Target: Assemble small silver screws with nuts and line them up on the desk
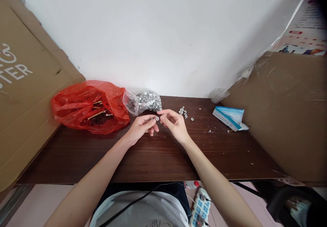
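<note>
Between its thumb and index finger, my left hand (pixel 143 127) pinches a small round silver metal part (pixel 157 118) above the table. My right hand (pixel 176 123) is close beside it, thumb and index fingertips bent together near the part. Whatever those fingertips hold is too small to make out. Behind my hands lies a clear plastic bag (pixel 149 101) full of small silver metal parts. A few loose ring-shaped metal parts (pixel 185 114) lie on the table just beyond my right hand, with another ring-shaped part (pixel 192 119) farther right.
On the left, an open red plastic bag (pixel 112 101) holds brass-coloured and dark metal pieces. A folded blue-and-white paper packet (pixel 228 118) and a clear plastic cup (pixel 219 95) are at the right. Cardboard (pixel 288 118) flanks the brown table (pixel 153 165); a power strip (pixel 200 208) is below.
</note>
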Tool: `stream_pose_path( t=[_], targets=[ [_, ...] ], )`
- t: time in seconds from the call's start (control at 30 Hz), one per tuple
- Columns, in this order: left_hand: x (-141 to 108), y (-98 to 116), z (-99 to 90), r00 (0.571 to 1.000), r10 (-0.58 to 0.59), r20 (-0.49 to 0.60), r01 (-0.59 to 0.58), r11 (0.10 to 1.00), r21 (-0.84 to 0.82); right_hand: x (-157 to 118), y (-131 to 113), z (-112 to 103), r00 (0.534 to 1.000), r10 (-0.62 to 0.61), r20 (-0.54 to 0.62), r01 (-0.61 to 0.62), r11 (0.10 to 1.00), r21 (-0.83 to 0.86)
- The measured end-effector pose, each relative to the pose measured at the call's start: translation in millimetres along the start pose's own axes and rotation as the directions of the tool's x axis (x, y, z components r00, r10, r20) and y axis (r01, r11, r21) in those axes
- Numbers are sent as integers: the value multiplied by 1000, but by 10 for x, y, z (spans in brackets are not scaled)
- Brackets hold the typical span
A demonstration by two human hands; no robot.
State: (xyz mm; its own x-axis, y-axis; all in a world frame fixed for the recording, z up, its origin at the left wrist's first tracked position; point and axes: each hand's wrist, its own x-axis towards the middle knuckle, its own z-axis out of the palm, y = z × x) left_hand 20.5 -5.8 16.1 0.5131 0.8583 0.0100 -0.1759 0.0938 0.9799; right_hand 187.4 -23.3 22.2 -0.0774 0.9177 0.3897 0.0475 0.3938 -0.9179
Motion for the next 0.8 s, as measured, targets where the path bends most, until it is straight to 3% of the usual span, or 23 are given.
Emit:
stream_pose_path(
  t=[0.17, 0.33, 0.43, 0.7, 0.8],
  targets=[
    [-28, 33, 4, 999, -7, 41, 11, 994, -104, 56, 63, -82, 973, 35, -230, -19, 997, 71],
    [-80, 76, -4, 963, -33, 268, 97, 968, -230, 119, 95, -246, 888, 35, -459, 18, 994, 110],
    [-91, 80, -22, 947, -24, 320, 116, 955, -273, 137, 93, -329, 849, 50, -526, 9, 994, 110],
    [-76, 86, -37, 977, -25, 214, 90, 950, -298, 159, 53, -414, 776, 71, -626, 51, 983, 175],
    [-43, 41, -68, 990, -73, 117, 89, 987, -136, 138, 60, -386, 783, 11, -622, 60, 994, 93]
  ],
)
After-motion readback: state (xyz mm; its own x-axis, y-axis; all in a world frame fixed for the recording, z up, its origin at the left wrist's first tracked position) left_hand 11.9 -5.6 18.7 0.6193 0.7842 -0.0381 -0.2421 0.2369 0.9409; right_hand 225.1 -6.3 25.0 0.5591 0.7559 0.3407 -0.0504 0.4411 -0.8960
